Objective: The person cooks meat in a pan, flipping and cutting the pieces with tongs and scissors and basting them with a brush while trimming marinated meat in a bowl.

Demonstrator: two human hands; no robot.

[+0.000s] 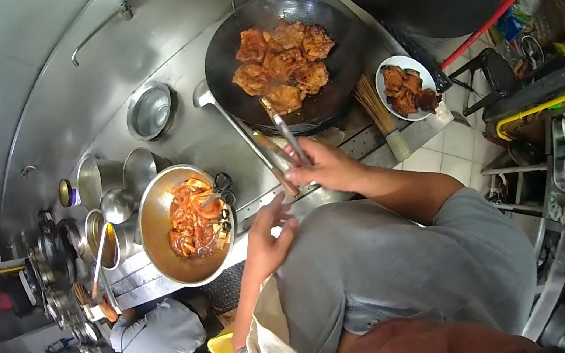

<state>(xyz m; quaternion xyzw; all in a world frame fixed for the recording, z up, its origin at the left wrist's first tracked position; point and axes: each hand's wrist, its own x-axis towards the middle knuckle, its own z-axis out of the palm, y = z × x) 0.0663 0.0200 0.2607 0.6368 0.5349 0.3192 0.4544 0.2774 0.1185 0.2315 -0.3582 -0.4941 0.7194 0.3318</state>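
My right hand [326, 168] is closed on metal tongs [283, 125], whose tips reach over the near edge of a dark wok [334, 18], at the lowest piece of meat. Several browned pieces of meat [285, 64] lie in the wok. My left hand [268, 233] is held in front of my body, fingers apart and nothing in it. To its left is a large metal bowl [161, 253] of red, sauced meat [193, 221], with black-handled scissors [223, 188] at its rim. A long-handled ladle [203, 96] lies left of the wok.
A white plate [382, 80] of cooked meat and a bamboo brush [383, 118] are right of the wok. Metal pots [98, 181] and a water-filled pot [150, 110] stand left. Another person [164, 338] is at lower left. A red pole [491, 18] leans at right.
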